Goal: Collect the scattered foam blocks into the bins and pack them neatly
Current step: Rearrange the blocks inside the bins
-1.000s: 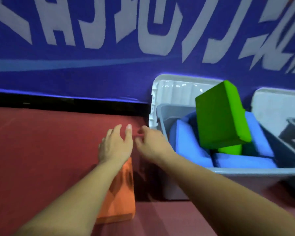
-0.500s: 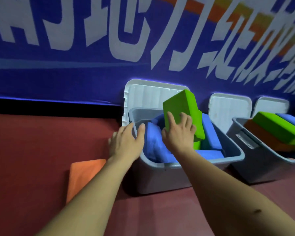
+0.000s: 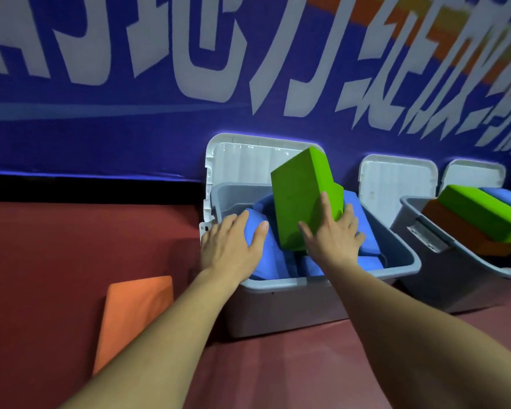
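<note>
Bin: the grey bin (image 3: 278, 308) stands in front of me against the wall, with blue blocks (image 3: 267, 261) crowded inside.
Green block (image 3: 301, 199): it is propped on end on the blue ones, its long axis steeply upright and sticking out above the rim.
Orange block (image 3: 136, 308): it lies flat on the floor left of the bin, unpacked.
Right hand (image 3: 334, 237): nearest the green block, it is spread open on the block's lower face. I judge the block should tip down flat.
Left hand (image 3: 230, 246): it rests flat and open on a blue block, gripping nothing.

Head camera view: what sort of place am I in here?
Probably a sports hall or activity venue: red floor, a large blue banner with white lettering, and grey bins of foam blocks.
</note>
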### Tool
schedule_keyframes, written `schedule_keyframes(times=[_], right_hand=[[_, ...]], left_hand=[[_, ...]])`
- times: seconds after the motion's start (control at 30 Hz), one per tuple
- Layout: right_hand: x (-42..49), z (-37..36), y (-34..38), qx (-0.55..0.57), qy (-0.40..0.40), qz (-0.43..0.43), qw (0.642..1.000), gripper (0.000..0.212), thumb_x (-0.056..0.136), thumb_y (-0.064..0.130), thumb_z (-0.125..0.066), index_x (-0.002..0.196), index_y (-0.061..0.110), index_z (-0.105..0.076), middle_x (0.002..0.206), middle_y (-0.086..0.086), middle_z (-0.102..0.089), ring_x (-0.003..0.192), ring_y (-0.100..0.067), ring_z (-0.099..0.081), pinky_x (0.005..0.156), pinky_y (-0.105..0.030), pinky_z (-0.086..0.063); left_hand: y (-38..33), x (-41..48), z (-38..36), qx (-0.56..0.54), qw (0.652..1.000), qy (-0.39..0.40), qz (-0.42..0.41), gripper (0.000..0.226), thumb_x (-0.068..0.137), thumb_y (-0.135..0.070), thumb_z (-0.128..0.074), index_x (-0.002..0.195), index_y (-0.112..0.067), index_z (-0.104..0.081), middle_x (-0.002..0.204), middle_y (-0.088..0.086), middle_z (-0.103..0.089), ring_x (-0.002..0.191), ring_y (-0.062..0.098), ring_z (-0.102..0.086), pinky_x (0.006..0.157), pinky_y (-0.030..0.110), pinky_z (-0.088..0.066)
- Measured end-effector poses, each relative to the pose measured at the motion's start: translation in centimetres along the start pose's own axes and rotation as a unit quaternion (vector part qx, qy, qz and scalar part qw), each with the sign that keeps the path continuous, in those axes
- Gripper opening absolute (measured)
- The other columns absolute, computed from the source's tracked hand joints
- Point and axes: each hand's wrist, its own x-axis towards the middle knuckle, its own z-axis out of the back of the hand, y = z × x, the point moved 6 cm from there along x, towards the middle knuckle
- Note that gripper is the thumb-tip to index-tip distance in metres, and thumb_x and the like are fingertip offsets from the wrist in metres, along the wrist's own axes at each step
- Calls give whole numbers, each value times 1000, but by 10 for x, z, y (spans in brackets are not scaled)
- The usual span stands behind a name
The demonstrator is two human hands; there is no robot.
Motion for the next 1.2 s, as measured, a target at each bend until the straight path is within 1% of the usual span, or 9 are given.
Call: schedule_keyframes(times=[0.1,0.3,0.5,0.7,0.83,0.93,1.03,1.1,1.2], right_hand=[[6,1,-7,61,7,8,998,84,92,71,-50,158,46,-4,159,-22,-22,136,-44,-39,105,-56,-37],[12,-4,4,100,5,13,995,71,101,61,-42,159,47,-5,152,-33,-28,133,-48,-31,109,-56,-33],[0,15,35,124,-30,44,991,62,104,50,-43,159,44,-16,146,-32,-32,134,-45,-30,110,-53,-29],[-17,35,92,277,-39,94,955,62,103,50,-46,159,40,-23,140,-31,-40,132,-43,-34,116,-48,-24],[-38,33,155,403,7,120,907,64,100,52,-49,158,40,-26,129,-24,-56,126,-40,-47,110,-47,-37],[-63,21,200,456,72,145,875,70,94,59,-46,158,42,-22,136,-18,-59,129,-36,-52,110,-49,-41],[-91,1,233,462,146,160,860,76,90,62,-46,158,45,-19,139,-20,-58,129,-36,-53,111,-49,-40],[-109,-18,245,449,200,162,856,76,90,63,-49,158,46,-20,136,-22,-58,127,-37,-54,110,-45,-41],[-131,-53,252,394,302,172,851,71,97,54,-55,157,35,-21,137,-26,-56,126,-39,-55,103,-38,-42]], left_hand=[[-11,4,-4,-9,1000,-2,-3,68,98,-66,-28,153,-26,-40,153,-2,-45,138,25,-43,114,40,-28],[-18,1,-3,-9,1000,-1,3,68,100,-65,-28,155,-26,-37,154,-2,-44,137,26,-43,114,40,-27],[-16,4,21,-24,999,-21,2,68,100,-65,-29,156,-27,-36,156,1,-42,139,28,-41,114,42,-29],[20,7,61,-57,995,-68,40,69,99,-64,-33,156,-24,-34,156,12,-41,140,35,-41,113,47,-32],[66,2,95,-94,985,-110,95,71,100,-64,-34,160,-26,-25,157,20,-36,140,38,-40,114,46,-32],[103,-7,124,-135,970,-145,142,70,103,-59,-34,162,-26,-17,158,24,-33,142,39,-37,115,42,-29],[139,-18,143,-147,961,-168,163,68,105,-56,-34,162,-26,-15,161,19,-33,143,39,-37,114,41,-29],[163,-23,142,-146,961,-152,181,67,104,-58,-34,162,-29,-16,161,16,-35,143,39,-37,114,41,-30],[201,-35,122,-117,960,-103,232,69,101,-67,-29,161,-36,-17,159,18,-37,147,37,-33,118,45,-26]])
